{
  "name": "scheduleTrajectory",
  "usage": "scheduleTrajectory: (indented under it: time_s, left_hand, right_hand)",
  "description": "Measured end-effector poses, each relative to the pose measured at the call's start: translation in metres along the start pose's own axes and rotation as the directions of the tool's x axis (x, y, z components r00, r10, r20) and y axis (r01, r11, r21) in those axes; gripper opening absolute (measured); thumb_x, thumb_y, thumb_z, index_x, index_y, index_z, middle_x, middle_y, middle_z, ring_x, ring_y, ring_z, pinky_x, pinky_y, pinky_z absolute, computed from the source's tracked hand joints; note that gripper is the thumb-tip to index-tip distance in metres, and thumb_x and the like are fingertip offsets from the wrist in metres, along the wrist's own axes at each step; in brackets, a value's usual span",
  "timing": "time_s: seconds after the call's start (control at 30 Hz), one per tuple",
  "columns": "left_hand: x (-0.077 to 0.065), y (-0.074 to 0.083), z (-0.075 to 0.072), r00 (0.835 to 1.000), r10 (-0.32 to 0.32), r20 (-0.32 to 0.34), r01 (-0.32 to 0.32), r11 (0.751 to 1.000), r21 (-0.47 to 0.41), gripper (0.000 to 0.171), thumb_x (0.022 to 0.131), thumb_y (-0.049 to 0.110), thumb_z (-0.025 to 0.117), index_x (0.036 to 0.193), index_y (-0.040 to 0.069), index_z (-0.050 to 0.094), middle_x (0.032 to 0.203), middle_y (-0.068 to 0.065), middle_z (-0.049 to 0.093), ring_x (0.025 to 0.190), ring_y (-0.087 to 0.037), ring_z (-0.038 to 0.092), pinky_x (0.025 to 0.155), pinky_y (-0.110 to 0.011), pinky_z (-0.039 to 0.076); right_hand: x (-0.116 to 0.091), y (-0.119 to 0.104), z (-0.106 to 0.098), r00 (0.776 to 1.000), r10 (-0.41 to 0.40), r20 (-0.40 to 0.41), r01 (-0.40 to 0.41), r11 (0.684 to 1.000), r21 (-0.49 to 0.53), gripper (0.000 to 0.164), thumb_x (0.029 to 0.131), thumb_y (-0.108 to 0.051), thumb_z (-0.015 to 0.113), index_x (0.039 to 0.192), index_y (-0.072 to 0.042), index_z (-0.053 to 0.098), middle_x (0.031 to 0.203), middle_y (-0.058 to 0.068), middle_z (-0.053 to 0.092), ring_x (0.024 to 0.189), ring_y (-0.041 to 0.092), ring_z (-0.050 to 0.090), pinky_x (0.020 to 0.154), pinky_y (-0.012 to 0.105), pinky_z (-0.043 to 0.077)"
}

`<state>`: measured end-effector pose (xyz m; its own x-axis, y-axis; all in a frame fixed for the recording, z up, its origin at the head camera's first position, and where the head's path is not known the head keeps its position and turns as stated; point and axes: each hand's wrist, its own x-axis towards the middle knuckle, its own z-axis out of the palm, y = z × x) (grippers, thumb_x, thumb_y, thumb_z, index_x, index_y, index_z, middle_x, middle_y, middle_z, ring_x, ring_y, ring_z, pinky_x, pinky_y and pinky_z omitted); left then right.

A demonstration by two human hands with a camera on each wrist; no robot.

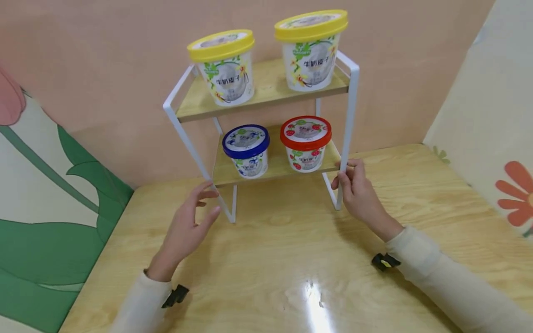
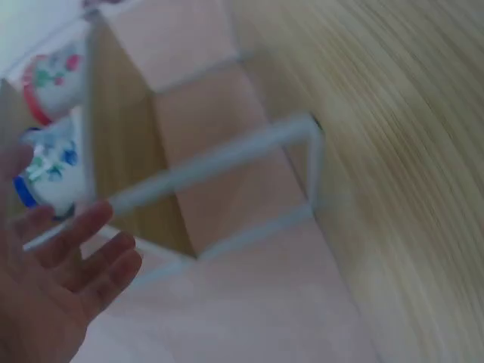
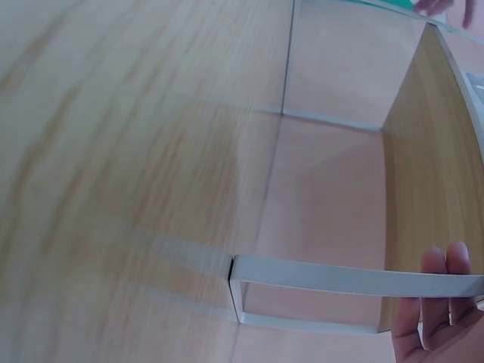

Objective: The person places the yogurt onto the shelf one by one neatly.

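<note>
A two-tier shelf rack with white metal legs and wooden boards stands on the table. My right hand grips its right front leg low down, fingers around the white bar. Beside the left leg is my left hand, its thumb and fingers spread apart; in the left wrist view the fingers look relaxed and hold nothing. Whether a fingertip touches the leg I cannot tell. On the lower board sit a blue-lidded tub and a red-lidded tub. Two yellow-lidded tubs, left and right, stand above.
The wooden table runs in front of the rack and to both sides. Behind it rises a pinkish wall. Painted leaves cover the left side, and a painted flower is on the right wall.
</note>
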<state>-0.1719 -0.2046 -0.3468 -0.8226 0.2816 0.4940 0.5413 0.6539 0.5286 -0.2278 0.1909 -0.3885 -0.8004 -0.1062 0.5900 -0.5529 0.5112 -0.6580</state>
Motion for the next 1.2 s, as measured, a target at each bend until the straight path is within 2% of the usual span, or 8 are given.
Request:
scheduleTrajectory:
  time_s: [0.07,0.23,0.4,0.53,0.8,0.97,1.07,1.2]
  left_hand:
    - [-0.009,-0.009,-0.004,0.995,0.083,0.051,-0.092,0.971,0.220,0.058,0.095,0.024,0.067,0.146,0.009,0.044,0.131,-0.012,0.062,0.123,-0.029,0.057,0.102,-0.047,0.048]
    - [-0.015,-0.029,0.002,0.984,0.104,0.147,-0.171,0.796,0.581,0.060,0.094,0.041,0.065,0.141,0.007,0.051,0.136,-0.018,0.056,0.131,-0.040,0.049,0.103,-0.055,0.047]
    - [-0.020,-0.042,0.016,0.984,0.004,0.176,-0.138,0.637,0.758,0.066,0.092,0.054,0.062,0.140,0.009,0.054,0.150,-0.020,0.043,0.142,-0.044,0.036,0.104,-0.059,0.044]
    - [-0.024,-0.041,0.022,0.975,-0.073,0.212,-0.133,0.572,0.810,0.072,0.092,0.060,0.059,0.143,0.010,0.052,0.159,-0.018,0.034,0.148,-0.042,0.029,0.109,-0.060,0.038]
    - [-0.028,-0.035,0.036,0.958,-0.113,0.262,-0.149,0.586,0.796,0.078,0.091,0.064,0.055,0.148,0.011,0.047,0.162,-0.017,0.028,0.151,-0.039,0.025,0.114,-0.061,0.033]
    - [-0.028,-0.036,0.038,0.959,-0.162,0.233,-0.075,0.647,0.759,0.083,0.091,0.066,0.055,0.152,0.012,0.040,0.163,-0.020,0.024,0.151,-0.042,0.021,0.111,-0.071,0.030]
    - [-0.027,-0.036,0.038,0.955,-0.208,0.213,-0.019,0.672,0.740,0.086,0.091,0.067,0.053,0.155,0.013,0.034,0.164,-0.021,0.020,0.151,-0.045,0.017,0.104,-0.080,0.029]
    - [-0.025,-0.036,0.037,0.952,-0.235,0.194,0.021,0.686,0.727,0.089,0.091,0.069,0.053,0.157,0.015,0.028,0.165,-0.022,0.016,0.151,-0.048,0.014,0.098,-0.085,0.027]
  right_hand:
    - [0.000,0.000,0.000,1.000,-0.007,0.004,0.007,1.000,-0.008,0.027,0.107,-0.010,0.037,0.130,0.003,0.036,0.077,0.009,0.061,0.073,0.017,0.060,0.067,0.014,0.045]
    - [0.004,0.000,-0.007,1.000,-0.011,-0.015,0.011,1.000,-0.022,0.027,0.107,-0.010,0.037,0.131,0.003,0.035,0.078,0.010,0.061,0.073,0.016,0.059,0.068,0.011,0.044]
    - [0.006,0.005,-0.012,1.000,-0.015,-0.021,0.015,1.000,-0.014,0.027,0.106,-0.008,0.038,0.132,0.002,0.035,0.077,0.006,0.060,0.073,0.021,0.061,0.069,0.012,0.045]
    - [0.002,0.009,-0.013,0.999,-0.018,-0.030,0.017,1.000,-0.013,0.027,0.106,-0.005,0.039,0.132,0.003,0.036,0.075,0.006,0.061,0.072,0.019,0.061,0.068,0.013,0.044]
    - [-0.002,0.015,-0.038,0.999,-0.030,0.036,0.039,0.962,-0.270,0.042,0.103,-0.020,0.055,0.137,-0.003,0.038,0.091,0.013,0.067,0.084,0.028,0.064,0.076,0.031,0.050]
    - [-0.005,0.010,-0.065,0.977,0.085,0.195,0.045,0.812,-0.581,0.060,0.094,-0.051,0.063,0.134,-0.007,0.054,0.128,0.021,0.058,0.119,0.044,0.049,0.093,0.063,0.039]
    - [-0.011,0.010,-0.077,0.947,0.135,0.291,0.116,0.701,-0.704,0.066,0.091,-0.063,0.059,0.132,-0.012,0.059,0.144,0.021,0.046,0.134,0.046,0.035,0.102,0.067,0.030]
    - [-0.021,0.017,-0.085,0.926,0.150,0.346,0.179,0.632,-0.754,0.075,0.087,-0.068,0.060,0.139,-0.014,0.054,0.152,0.021,0.037,0.143,0.044,0.025,0.107,0.065,0.024]
